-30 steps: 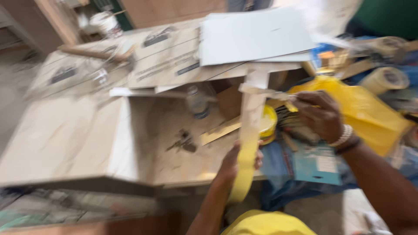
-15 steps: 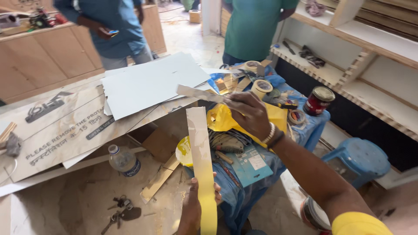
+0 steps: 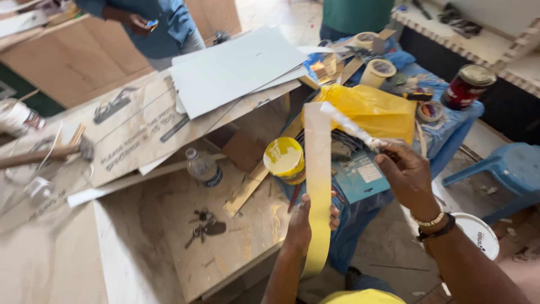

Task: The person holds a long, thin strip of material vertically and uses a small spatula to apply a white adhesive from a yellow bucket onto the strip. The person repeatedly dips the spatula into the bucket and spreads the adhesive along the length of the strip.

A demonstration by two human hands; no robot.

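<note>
My left hand grips a long narrow strip, pale at the top and yellow with glue lower down, held upright in front of me. My right hand holds a flat stick or brush smeared with glue, its tip touching the top of the strip. An open yellow glue tin stands on the plywood table just left of the strip. A yellow plastic bag lies behind my right hand.
A plastic bottle, keys and a wooden offcut lie on the plywood table. Grey sheets and cardboard cover the back. Tape rolls, a red tin, a blue stool. Two people stand beyond.
My view has swung and tilted down towards the table. My right hand has drawn back to the right, and the stick now meets the top of the strip.
</note>
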